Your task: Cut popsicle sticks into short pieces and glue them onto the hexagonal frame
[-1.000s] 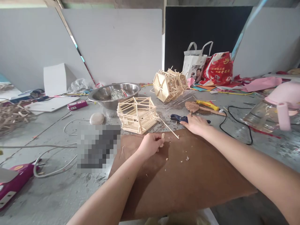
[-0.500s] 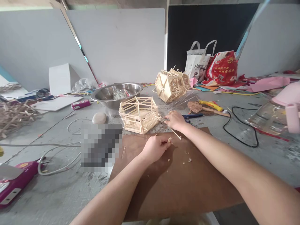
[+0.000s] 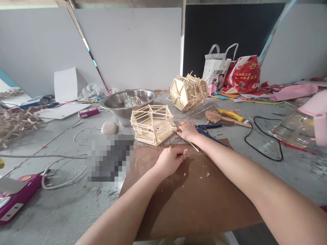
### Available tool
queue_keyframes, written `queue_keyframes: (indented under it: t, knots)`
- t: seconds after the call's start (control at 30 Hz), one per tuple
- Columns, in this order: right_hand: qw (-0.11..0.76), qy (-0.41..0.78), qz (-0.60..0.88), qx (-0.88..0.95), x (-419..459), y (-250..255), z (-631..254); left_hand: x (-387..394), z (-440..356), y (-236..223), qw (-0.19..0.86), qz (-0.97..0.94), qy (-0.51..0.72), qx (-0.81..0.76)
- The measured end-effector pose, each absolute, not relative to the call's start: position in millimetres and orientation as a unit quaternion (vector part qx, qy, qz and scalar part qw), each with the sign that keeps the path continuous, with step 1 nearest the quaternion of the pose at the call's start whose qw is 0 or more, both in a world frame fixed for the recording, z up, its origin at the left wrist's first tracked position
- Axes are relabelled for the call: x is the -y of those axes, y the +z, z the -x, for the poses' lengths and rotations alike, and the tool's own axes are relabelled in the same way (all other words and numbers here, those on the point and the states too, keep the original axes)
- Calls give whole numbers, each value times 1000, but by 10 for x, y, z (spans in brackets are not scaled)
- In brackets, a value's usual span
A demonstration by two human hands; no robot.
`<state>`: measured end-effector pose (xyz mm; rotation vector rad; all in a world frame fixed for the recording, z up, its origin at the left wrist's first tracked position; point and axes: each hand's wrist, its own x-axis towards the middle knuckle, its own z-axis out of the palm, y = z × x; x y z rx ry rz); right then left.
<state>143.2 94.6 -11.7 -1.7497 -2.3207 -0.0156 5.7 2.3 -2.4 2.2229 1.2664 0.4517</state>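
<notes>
Between thumb and fingers, my left hand pinches short pieces of wooden stick above the brown mat. My right hand is closed around the upper part of a thin wooden stick, whose lower end shows below the palm; the fingertips are partly hidden. Just left of those fingers stands an open six-sided frame of wooden sticks. Blue-handled pliers lie behind and right of my right wrist, partly covered by it.
The brown mat carries small wood scraps. Behind are a steel basin and a second stick model. A yellow-handled tool, black cable and clear jug stand right; a white stone-like object and power strip left.
My right hand has let go of the blue-handled pliers and moved left to the thin stick beside the frame. My left hand still holds the short pieces, slightly lower and turned.
</notes>
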Motion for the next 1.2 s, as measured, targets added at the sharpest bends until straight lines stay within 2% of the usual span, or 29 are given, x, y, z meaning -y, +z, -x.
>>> queue_keyframes:
  t: [0.33,0.63,1.2]
  knots:
    - [132,41,554,821,-852,-106,-1376,-22,-50,-11,264,-829,162,-466]
    - [157,50,587,793,-956,-51,-1483,-9,-64,1,250,-833,160,-467]
    - [147,145,519,829,-1101,-18,-1156,-10,-51,-28,249,-837,160,-460]
